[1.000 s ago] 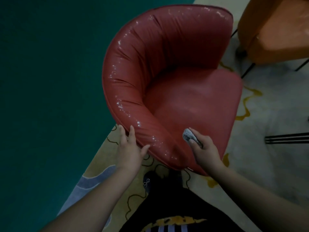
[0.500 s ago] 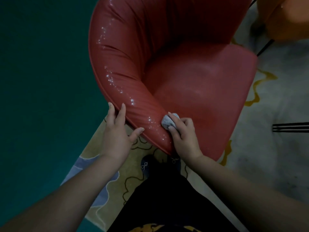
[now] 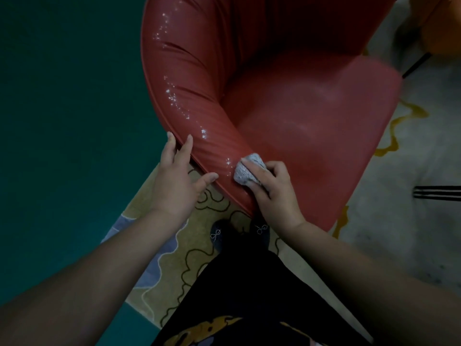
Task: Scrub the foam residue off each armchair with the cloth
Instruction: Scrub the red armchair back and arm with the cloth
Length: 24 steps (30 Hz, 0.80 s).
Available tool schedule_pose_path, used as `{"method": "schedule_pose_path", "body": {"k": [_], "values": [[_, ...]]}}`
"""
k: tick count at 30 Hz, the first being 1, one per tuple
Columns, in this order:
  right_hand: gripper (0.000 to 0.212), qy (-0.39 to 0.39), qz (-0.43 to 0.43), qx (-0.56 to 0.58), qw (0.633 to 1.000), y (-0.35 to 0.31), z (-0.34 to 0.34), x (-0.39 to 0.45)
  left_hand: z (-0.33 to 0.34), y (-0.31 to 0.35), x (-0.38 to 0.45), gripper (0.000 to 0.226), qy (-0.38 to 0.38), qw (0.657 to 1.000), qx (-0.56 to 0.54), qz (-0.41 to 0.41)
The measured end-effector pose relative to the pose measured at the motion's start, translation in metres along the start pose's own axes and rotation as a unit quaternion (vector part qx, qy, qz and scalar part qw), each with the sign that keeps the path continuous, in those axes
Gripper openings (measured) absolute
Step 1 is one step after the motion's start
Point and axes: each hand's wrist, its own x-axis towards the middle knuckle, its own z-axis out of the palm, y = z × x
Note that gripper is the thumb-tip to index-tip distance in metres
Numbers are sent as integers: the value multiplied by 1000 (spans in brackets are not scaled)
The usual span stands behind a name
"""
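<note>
Red armchair (image 3: 287,101): it fills the upper middle of the frame, seen from above; its curved arm runs from the top centre down to the lower middle, and the seat lies to the right of this arm.
Foam residue (image 3: 174,98): small white specks lie in a broken line along the top of the curved arm, from the upper part down to just beside the cloth.
Cloth (image 3: 248,169): a small grey-white wad, bunched up, pressed on the lower end of the arm, near the centre of the frame.
Right hand (image 3: 275,193): its fingers are curled around the cloth and hold it against the arm of the chair; the wrist goes down to the lower right.
Left hand (image 3: 177,178): it has straight, spread fingers; the fingertips touch the outer edge of the chair arm, left of the cloth, and the thumb points toward the cloth but stays apart from it. It grips nothing.
Orange armchair (image 3: 439,23): only a part shows in the upper right corner, with a thin dark leg below it.
Rug (image 3: 404,171): pale with yellow wavy lines on the right; a beige part with dark curly lines lies under the chair in the lower middle.
Floor (image 3: 62,121): dark green, on the whole left side.
Shoes (image 3: 217,236): two dark shoes with small bows, just under the chair arm.
</note>
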Motion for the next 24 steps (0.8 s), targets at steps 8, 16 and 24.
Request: {"method": "schedule_pose_path", "body": {"k": [8,16,24], "values": [[47,3,-61,-49,997,3,-4,-21,0,-1,3,86,12,1000,-17,-4],[42,-14,-97,-49,994,7,-8,-27,-14,-10,20,114,-15,995,-92,-42],[39,-25,-73,-40,996,-24,18,58,-14,-10,25,114,-19,995,-93,-41]]}}
